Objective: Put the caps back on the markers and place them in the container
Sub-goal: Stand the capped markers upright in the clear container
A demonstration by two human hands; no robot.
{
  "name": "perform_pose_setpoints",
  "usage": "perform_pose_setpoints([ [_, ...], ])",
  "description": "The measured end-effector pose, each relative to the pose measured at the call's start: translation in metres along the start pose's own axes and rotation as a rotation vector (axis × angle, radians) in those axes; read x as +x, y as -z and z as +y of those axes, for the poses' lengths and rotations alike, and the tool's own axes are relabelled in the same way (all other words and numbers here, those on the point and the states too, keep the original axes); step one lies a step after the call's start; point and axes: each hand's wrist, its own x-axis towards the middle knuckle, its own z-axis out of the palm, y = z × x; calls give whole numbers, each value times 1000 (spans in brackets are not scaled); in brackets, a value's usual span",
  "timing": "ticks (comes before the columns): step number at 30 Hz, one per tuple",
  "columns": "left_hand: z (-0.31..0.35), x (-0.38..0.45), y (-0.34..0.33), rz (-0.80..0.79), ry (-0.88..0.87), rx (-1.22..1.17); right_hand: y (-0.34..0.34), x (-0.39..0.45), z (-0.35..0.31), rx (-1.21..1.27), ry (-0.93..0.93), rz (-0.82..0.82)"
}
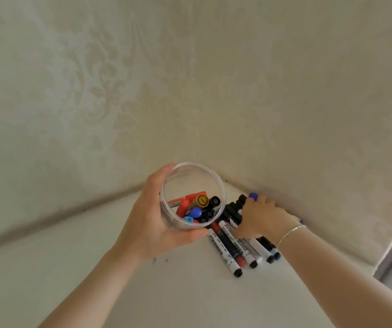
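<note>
Markers (237, 242): light, stiff plastic barrels, smooth and round, so likely to roll or slip if pinched at one end. Best taken across the middle of the barrel, several at once, since they lie side by side. Capped ends look a little thicker and should give a better hold.

Look: mostly white barrels with black print, caps black, red and blue; they lie in a loose row on the white desk (190, 292), packed into the corner against the patterned wall (190, 91).

Container (191, 197): clear round plastic tub, thin-walled, probably light and a bit slick. It already holds a bundle of capped markers, red, blue, black and one yellow-topped.

Hands: left hand (152, 226) wraps round the container's side and holds it tilted towards the camera, just beside the row. Right hand (261, 218) is curled over the far ends of the loose markers, fingers bent round them; a blue cap (253, 196) shows above its knuckles. A thin bracelet (289, 234) sits on that wrist.
</note>
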Motion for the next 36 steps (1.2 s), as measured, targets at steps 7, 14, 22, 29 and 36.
perform_pose_setpoints([
  [7,4,0,-5,24,24,-13,-9,16,5,9,13,89],
  [14,0,-1,-6,28,44,-20,-17,30,8,177,26,187],
  [22,0,-1,-5,44,45,-29,52,-3,10,1039,153,380],
  [29,1,2,-4,23,59,-44,113,-68,-21,1968,576,432],
  [36,9,4,-8,31,107,-132,83,-64,-76,1665,591,608],
])
